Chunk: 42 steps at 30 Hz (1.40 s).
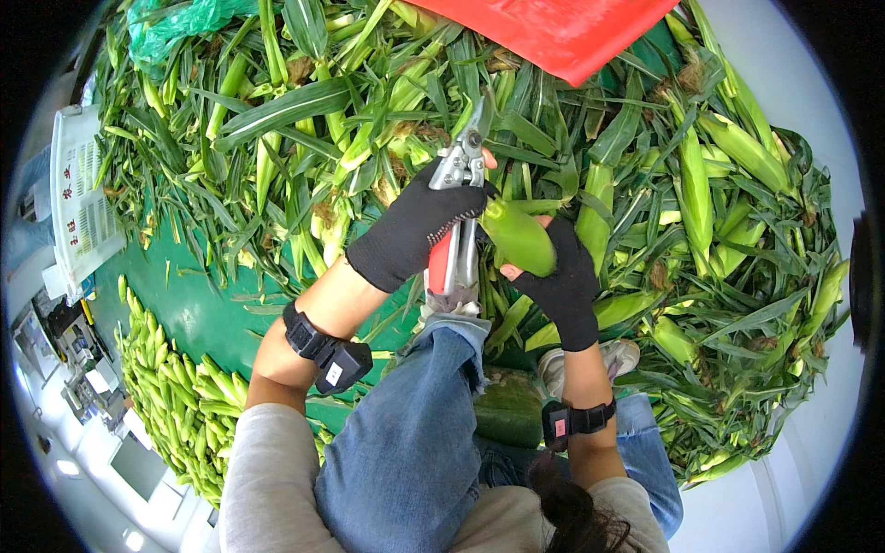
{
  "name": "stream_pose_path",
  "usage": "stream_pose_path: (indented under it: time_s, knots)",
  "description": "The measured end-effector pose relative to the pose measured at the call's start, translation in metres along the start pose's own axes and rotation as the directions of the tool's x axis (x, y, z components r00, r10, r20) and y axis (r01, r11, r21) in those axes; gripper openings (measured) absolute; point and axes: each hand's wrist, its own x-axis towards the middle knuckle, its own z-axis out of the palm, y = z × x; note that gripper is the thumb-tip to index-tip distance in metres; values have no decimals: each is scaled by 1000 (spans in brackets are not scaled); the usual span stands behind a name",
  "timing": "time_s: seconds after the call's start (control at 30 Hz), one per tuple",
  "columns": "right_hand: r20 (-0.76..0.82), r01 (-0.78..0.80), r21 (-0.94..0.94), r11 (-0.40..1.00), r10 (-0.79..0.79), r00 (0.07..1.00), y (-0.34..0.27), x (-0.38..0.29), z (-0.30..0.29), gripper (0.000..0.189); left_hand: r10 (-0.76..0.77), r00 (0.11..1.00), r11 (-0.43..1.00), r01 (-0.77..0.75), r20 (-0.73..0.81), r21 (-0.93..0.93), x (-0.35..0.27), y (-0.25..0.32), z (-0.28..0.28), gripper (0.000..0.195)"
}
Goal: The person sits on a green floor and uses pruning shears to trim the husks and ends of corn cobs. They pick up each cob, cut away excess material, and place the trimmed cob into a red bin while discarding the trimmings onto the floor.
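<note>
My left hand (422, 225), in a black fingerless glove, grips pruning shears (467, 159) with silver metal jaws and a red handle grip. Their blades point away from me, towards the pile. Close to its right, my right hand (563, 276), gloved the same way, holds a green ear of corn in its husk (518, 238). The cut stem end of this ear points towards the left hand and lies beside the shears. Loose corn leaves and stalks (297, 114) spread beyond both hands, with unhusked ears (695, 186) among the leaves on the right.
A heap of trimmed corn ears (173, 394) lies at the lower left on the green floor (200, 304). A white plastic crate (86, 200) stands at the far left. A red sheet or container (553, 34) and a green plastic bag (173, 31) are at the top. My knees are below the hands.
</note>
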Motion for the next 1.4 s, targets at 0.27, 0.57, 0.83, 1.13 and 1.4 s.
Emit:
stream_pose_path:
  time_s: [0.27,0.57,0.83,1.13,1.4]
  knots:
    - [197,-232,961,152,213,957,6,5,46,97,-38,999,901,40,13,-433,-6,-6,15,26]
    - [82,-127,980,153,272,959,-8,23,56,74,179,983,891,-174,-28,-420,-2,-5,15,50]
    - [83,-222,871,439,315,946,8,13,54,50,314,944,948,-317,-99,-15,3,14,14,43]
    - [-43,-41,975,219,368,929,-25,36,15,37,206,970,968,-221,129,117,-6,-38,-6,73]
    - [-454,-488,-251,836,344,822,57,-28,-4,58,375,927,865,-345,12,-363,75,39,-8,46]
